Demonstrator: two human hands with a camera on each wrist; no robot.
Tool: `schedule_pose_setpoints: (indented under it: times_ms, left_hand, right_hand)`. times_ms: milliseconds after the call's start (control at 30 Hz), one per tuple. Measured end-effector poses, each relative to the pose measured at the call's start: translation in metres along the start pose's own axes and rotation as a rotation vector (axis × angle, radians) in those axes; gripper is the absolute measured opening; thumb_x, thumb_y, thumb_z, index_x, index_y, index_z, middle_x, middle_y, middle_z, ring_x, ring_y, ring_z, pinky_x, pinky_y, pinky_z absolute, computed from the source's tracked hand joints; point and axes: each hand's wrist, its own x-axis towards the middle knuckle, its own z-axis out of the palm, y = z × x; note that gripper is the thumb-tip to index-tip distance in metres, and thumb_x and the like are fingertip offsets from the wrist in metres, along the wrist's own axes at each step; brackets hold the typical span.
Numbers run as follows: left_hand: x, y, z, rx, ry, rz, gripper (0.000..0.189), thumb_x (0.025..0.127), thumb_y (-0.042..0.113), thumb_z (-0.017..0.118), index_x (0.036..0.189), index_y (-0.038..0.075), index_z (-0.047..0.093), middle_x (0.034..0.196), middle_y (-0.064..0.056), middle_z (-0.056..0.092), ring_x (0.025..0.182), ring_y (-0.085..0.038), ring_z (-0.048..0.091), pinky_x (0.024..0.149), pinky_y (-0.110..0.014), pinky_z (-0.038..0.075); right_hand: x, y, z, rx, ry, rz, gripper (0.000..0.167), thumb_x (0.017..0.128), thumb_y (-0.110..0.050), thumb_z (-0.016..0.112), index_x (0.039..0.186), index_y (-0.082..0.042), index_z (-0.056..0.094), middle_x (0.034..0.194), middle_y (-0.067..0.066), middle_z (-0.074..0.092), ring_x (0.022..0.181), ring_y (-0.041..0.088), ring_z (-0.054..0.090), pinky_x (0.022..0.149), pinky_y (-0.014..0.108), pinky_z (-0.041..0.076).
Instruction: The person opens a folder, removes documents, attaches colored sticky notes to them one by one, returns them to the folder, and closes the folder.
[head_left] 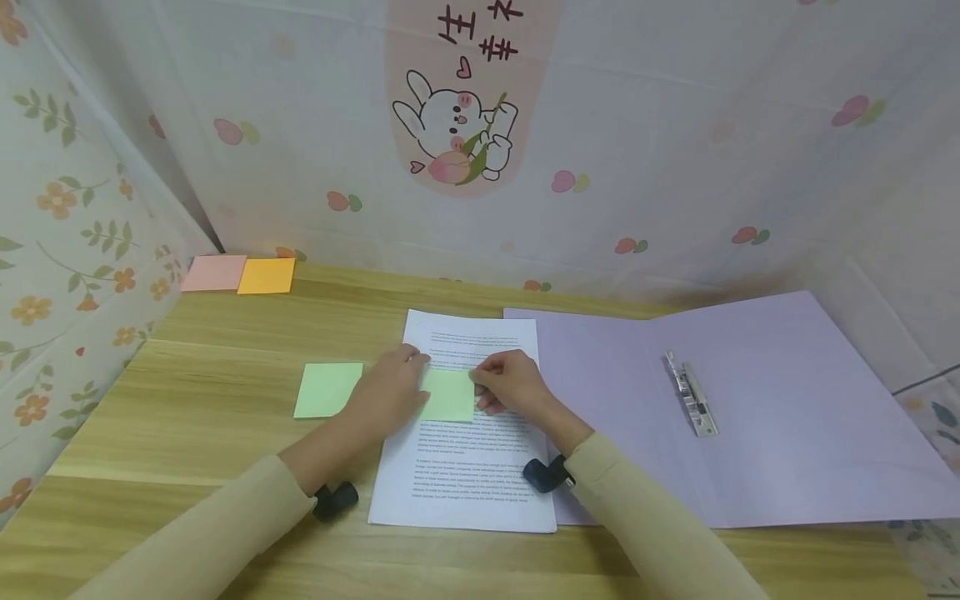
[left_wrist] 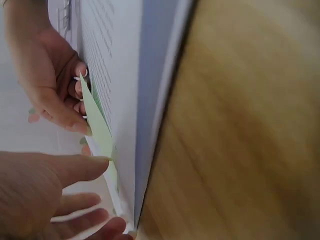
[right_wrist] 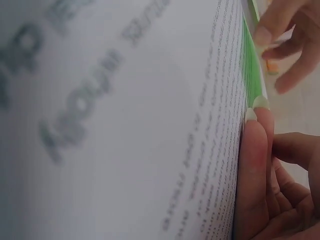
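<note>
green note (head_left: pixel 450 396) between hands (head_left: pixel 390 390) (head_left: pixel 513 383)

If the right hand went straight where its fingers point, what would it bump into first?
Probably the bare left hand, across the pale green square paper note that the right hand pinches, though depth is unclear.

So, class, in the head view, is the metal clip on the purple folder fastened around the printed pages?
No: the metal clip lies on the purple folder, apart from the printed pages.
</note>
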Motion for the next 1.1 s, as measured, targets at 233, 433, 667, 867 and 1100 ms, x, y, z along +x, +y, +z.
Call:
schedule_pose_setpoints:
  times_ms: [233,433,667,867,1100]
  left_hand:
    - [-0.015,-0.001,-0.003,0.136,-0.192,0.169,0.060,0.102,0.027,0.059,0.150,-0.004,0.042,0.160,-0.018,0.040,0.149,-0.042,0.037,0.118,-0.058,0.035]
    - [-0.015,-0.004,-0.010,0.130,-0.300,0.152,0.069,0.102,0.037,0.058,0.155,0.000,0.035,0.166,-0.014,0.029,0.154,-0.039,0.026,0.119,-0.064,0.029]
    - [-0.014,-0.003,-0.012,0.117,-0.332,0.144,0.081,0.100,0.053,0.055,0.157,0.001,0.032,0.167,-0.014,0.026,0.155,-0.039,0.025,0.119,-0.066,0.027]
    - [-0.013,-0.003,-0.011,0.125,-0.326,0.152,0.085,0.098,0.058,0.054,0.157,0.000,0.032,0.167,-0.014,0.027,0.154,-0.040,0.026,0.119,-0.067,0.028]
    - [-0.016,-0.006,-0.010,0.145,-0.312,0.198,0.084,0.096,0.053,0.057,0.156,-0.001,0.032,0.165,-0.016,0.029,0.153,-0.042,0.026,0.114,-0.071,0.031]
  right_hand:
    - [-0.001,-0.001,-0.001,-0.013,-0.003,0.018,0.016,0.095,-0.014,0.069,0.102,0.000,0.073,0.076,0.009,0.071,0.054,0.011,0.065,0.056,0.027,0.060]
    - [0.001,0.000,-0.001,-0.015,-0.020,0.011,0.016,0.096,-0.014,0.068,0.102,0.000,0.072,0.076,0.009,0.071,0.054,0.012,0.066,0.056,0.028,0.060]
    - [-0.006,-0.010,-0.004,-0.299,0.036,-0.064,0.020,0.095,-0.019,0.070,0.104,-0.001,0.072,0.073,0.008,0.070,0.056,0.012,0.062,0.055,0.025,0.056]
    - [-0.036,-0.033,0.011,-0.906,0.053,-0.297,0.051,0.098,-0.036,0.066,0.135,-0.002,0.061,0.128,0.016,0.069,0.113,0.028,0.068,0.095,0.042,0.057]
    - [-0.049,-0.034,0.041,-1.041,-0.264,-0.434,0.065,0.109,-0.039,0.034,0.160,-0.003,0.020,0.170,0.010,0.015,0.159,0.026,0.016,0.128,0.043,0.021]
